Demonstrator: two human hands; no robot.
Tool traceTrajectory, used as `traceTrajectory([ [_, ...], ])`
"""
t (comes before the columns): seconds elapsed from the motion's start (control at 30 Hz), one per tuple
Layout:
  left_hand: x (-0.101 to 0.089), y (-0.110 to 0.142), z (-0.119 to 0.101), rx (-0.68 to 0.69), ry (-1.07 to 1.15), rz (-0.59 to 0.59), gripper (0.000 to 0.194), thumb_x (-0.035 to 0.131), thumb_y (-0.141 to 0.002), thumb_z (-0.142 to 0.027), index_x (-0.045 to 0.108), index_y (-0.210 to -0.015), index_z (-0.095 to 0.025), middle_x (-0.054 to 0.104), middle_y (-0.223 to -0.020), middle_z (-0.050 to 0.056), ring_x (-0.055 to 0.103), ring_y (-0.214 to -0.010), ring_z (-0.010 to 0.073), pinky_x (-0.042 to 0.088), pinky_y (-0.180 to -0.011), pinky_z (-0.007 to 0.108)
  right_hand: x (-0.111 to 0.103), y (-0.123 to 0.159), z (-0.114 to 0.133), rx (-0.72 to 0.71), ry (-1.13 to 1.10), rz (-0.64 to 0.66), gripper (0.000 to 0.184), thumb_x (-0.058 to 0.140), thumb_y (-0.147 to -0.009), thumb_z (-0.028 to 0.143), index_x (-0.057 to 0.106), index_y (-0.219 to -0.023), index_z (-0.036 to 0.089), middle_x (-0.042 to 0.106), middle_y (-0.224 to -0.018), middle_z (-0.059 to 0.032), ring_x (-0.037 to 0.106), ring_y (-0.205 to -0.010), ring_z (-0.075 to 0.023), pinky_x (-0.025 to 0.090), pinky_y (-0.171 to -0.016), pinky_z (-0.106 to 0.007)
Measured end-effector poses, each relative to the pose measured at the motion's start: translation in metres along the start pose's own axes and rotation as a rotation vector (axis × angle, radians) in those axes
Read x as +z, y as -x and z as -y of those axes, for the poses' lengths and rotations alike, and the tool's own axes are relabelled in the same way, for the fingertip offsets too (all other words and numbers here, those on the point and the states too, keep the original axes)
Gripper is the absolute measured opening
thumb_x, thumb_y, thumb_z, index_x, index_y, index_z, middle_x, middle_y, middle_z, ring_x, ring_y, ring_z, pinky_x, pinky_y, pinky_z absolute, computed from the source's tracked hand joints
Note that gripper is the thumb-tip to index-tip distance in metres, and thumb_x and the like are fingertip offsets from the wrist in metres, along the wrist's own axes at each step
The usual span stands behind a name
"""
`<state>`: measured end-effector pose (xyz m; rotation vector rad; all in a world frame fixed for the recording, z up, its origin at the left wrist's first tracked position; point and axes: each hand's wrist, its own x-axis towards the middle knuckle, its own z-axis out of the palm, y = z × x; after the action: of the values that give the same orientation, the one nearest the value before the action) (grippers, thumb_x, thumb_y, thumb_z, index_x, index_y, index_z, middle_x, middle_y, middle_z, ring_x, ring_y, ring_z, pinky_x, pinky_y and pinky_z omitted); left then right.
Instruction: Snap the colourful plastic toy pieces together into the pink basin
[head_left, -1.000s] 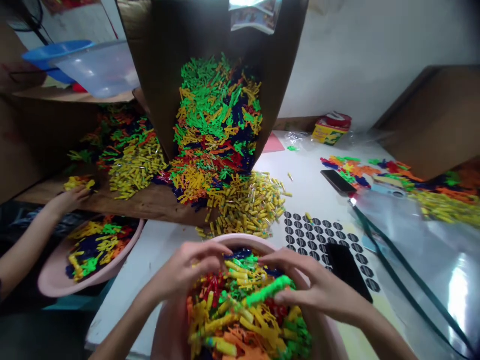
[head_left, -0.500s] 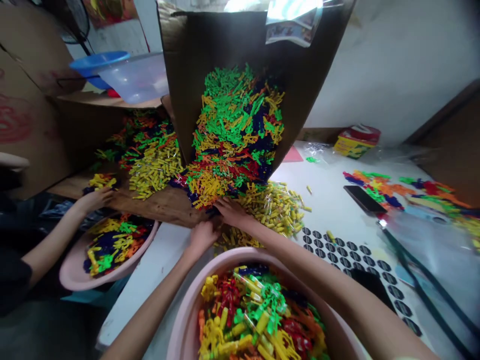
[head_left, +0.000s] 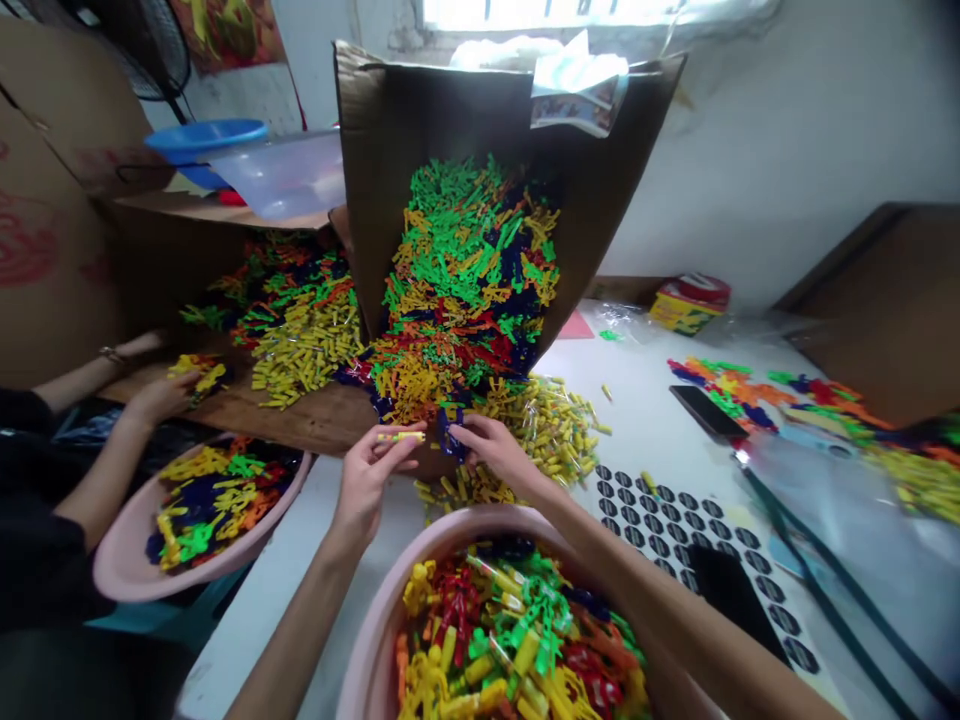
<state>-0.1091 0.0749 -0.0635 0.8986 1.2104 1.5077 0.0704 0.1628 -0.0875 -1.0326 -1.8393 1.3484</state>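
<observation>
My left hand [head_left: 371, 470] pinches a small yellow tube piece [head_left: 401, 436] above the table's edge. My right hand [head_left: 491, 452] closes on a dark blue plastic piece [head_left: 450, 436] at the foot of a heap of coloured plastic toy pieces [head_left: 465, 290]. The heap spills from a tipped cardboard box [head_left: 420, 110]. A pile of wrapped yellow tubes [head_left: 551, 425] lies just right of my hands. A pink basin [head_left: 390, 610] full of mixed coloured pieces sits under my forearms.
At the left another person's hands [head_left: 161, 395] reach into a second spill of pieces [head_left: 292, 320] above their own pink basin [head_left: 124, 560]. A sticker sheet [head_left: 675, 505], two phones [head_left: 705, 410], clear plastic bags [head_left: 847, 500] and more pieces [head_left: 795, 385] lie to the right.
My hands left the basin a second ago and reached to the heap. Since then each has picked up a piece, the left a yellow tube, the right a blue one.
</observation>
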Motion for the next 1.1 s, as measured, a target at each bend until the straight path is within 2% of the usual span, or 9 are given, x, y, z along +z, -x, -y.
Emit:
traceTrajectory([
  [0.07,0.016,0.008,-0.010,0.142,-0.099,-0.041,0.030,0.078,-0.075,-0.036,0.071,-0.095,-0.015,0.073,-0.107,0.009,0.068,-0.095,0.0198,0.056,-0.071,0.024,-0.006,0.031,0.017,0.044,-0.171,-0.049,0.038,0.062,-0.085,0.056,0.063,-0.092,0.018,0.059,-0.078,0.0005,0.061,-0.067,-0.0150,0.056,-0.051,-0.024],
  [0.17,0.038,0.020,-0.016,0.229,-0.195,0.020,0.027,0.078,-0.075,-0.036,0.073,-0.092,-0.015,0.074,-0.101,0.008,0.068,-0.094,0.0199,0.056,-0.079,0.027,-0.013,0.072,0.039,0.021,-0.192,-0.127,0.032,0.060,-0.088,0.052,0.063,-0.096,0.021,0.058,-0.084,-0.0003,0.063,-0.075,-0.0161,0.059,-0.057,-0.025],
  [0.27,0.055,0.033,-0.017,0.248,-0.221,0.118,0.024,0.076,-0.077,-0.035,0.073,-0.090,-0.015,0.073,-0.104,0.009,0.068,-0.101,0.0220,0.056,-0.086,0.030,-0.019,0.101,0.053,-0.038,-0.096,-0.178,0.027,0.057,-0.091,0.046,0.063,-0.100,0.021,0.061,-0.085,0.0000,0.062,-0.061,-0.0130,0.057,-0.055,-0.025],
  [0.4,0.066,0.046,-0.019,0.202,-0.298,0.187,0.024,0.076,-0.078,-0.036,0.073,-0.090,-0.015,0.074,-0.096,0.007,0.070,-0.090,0.0201,0.056,-0.082,0.029,-0.024,0.126,0.062,-0.081,0.118,-0.301,0.022,0.056,-0.094,0.039,0.065,-0.100,0.020,0.067,-0.075,0.0002,0.062,-0.056,-0.0131,0.052,-0.056,-0.024],
  [0.6,0.072,0.056,-0.022,0.208,-0.317,0.215,0.024,0.075,-0.079,-0.037,0.071,-0.084,-0.015,0.073,-0.094,0.006,0.070,-0.090,0.0190,0.056,-0.078,0.026,-0.019,0.146,0.064,-0.234,0.267,-0.472,0.015,0.059,-0.093,0.028,0.068,-0.103,0.021,0.075,-0.096,-0.0037,0.070,-0.084,-0.0180,0.053,-0.078,-0.026],
  [0.77,0.076,0.063,-0.022,0.216,-0.307,0.270,0.021,0.073,-0.081,-0.035,0.069,-0.083,-0.015,0.072,-0.098,0.007,0.070,-0.087,0.0177,0.057,-0.077,0.026,-0.013,0.152,0.062,-0.213,0.257,-0.530,0.016,0.058,-0.094,0.030,0.067,-0.103,0.020,0.075,-0.092,-0.0039,0.071,-0.078,-0.0180,0.055,-0.073,-0.026],
  [0.97,0.080,0.072,-0.018,0.325,-0.315,0.237,0.018,0.073,-0.082,-0.034,0.069,-0.085,-0.016,0.071,-0.098,0.007,0.069,-0.095,0.0197,0.058,-0.079,0.027,-0.009,0.158,0.059,-0.170,0.185,-0.565,0.018,0.059,-0.093,0.034,0.067,-0.102,0.021,0.075,-0.093,-0.0044,0.072,-0.079,-0.0191,0.057,-0.069,-0.027],
  [1.1,0.081,0.074,-0.021,0.231,-0.328,0.298,0.022,0.073,-0.081,-0.037,0.069,-0.084,-0.015,0.072,-0.102,0.008,0.070,-0.090,0.0192,0.059,-0.076,0.027,-0.010,0.163,0.054,-0.224,0.185,-0.540,0.017,0.058,-0.094,0.031,0.067,-0.104,0.021,0.074,-0.089,-0.0038,0.070,-0.069,-0.0166,0.057,-0.065,-0.026],
])
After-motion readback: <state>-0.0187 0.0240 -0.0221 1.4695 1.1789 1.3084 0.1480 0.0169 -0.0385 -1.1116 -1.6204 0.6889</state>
